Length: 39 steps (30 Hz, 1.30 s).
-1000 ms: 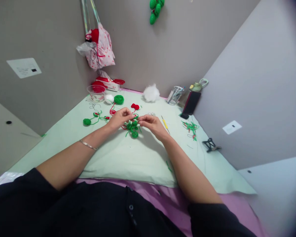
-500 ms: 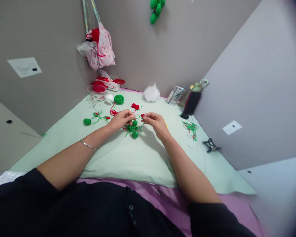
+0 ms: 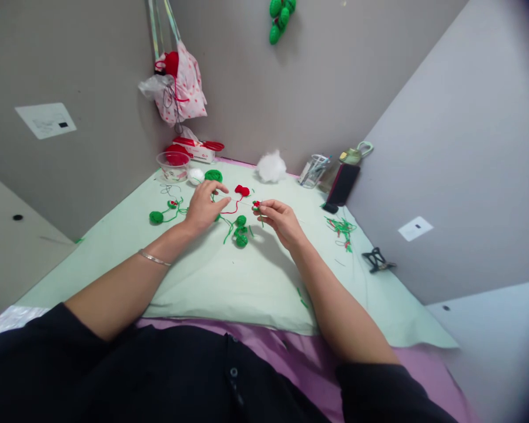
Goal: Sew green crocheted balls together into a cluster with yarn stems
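Observation:
My right hand [image 3: 282,222] pinches a small red and green crocheted piece [image 3: 256,205] between thumb and fingers, above the table. A short green yarn tail hangs below it. A thin pale line runs from that piece toward my left hand [image 3: 204,204], which is raised palm-down with thumb and fingers spread apart. Between and below the hands lies a green crocheted piece with rounded lobes [image 3: 241,239], its loose green strands reaching left under my left hand. Just beyond sits a small red crocheted piece [image 3: 242,191] with a red yarn tail.
Behind my left hand are a green yarn ball [image 3: 213,175], a white ball [image 3: 196,176] and a clear tub [image 3: 173,167]. White stuffing [image 3: 271,167], a pen cup [image 3: 314,171] and a propped phone [image 3: 344,185] line the back. Yarn scraps [image 3: 341,226] and a black stand [image 3: 378,259] lie right.
My left hand has moved left and away from the right hand, and its fingers have spread. The green lobed piece has come into fuller view. The right hand keeps its pinch.

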Motion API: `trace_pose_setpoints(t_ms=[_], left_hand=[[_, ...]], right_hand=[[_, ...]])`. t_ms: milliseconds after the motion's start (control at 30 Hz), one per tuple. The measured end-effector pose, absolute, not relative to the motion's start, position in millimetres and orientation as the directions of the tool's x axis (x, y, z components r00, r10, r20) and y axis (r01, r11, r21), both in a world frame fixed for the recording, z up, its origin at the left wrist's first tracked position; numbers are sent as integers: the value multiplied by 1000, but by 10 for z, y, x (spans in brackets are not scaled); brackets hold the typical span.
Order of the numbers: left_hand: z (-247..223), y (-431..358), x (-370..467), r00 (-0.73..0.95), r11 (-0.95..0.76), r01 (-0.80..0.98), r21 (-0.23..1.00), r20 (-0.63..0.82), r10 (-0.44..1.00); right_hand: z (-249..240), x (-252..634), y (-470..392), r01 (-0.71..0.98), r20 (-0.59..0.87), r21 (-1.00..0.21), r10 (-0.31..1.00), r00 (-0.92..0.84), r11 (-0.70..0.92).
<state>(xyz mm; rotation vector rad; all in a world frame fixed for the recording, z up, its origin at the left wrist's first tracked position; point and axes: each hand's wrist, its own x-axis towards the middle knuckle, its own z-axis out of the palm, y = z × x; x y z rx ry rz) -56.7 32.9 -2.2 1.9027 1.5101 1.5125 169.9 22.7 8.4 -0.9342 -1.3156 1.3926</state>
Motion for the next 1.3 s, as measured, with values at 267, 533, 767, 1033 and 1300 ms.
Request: trace_pose_setpoints(t_ms=[267,533,767,1033,1300], left_hand=[[-39,67,-228,356,-160,93,983,117,927],[-71,70,-222,488,-7,-131,991,71,870],[68,78,-310,251,-260,-75,963,270,930],[166,92,-396,289,-100,-355,930,211,934],[-21,79,-274,239,-278,-11,961,273,932]], right_hand=[[145,1582,115,-129,202,-976,949,-241,175],[128,1622,189,-237,135,-966,984,-120,104],[45,1686,267,-257,-66,-962,991,-115,-93],[62,1686,255,-288,-43,-954,990,-134,-81],[115,1642,172,-321,93,-947,975,-200,24]])
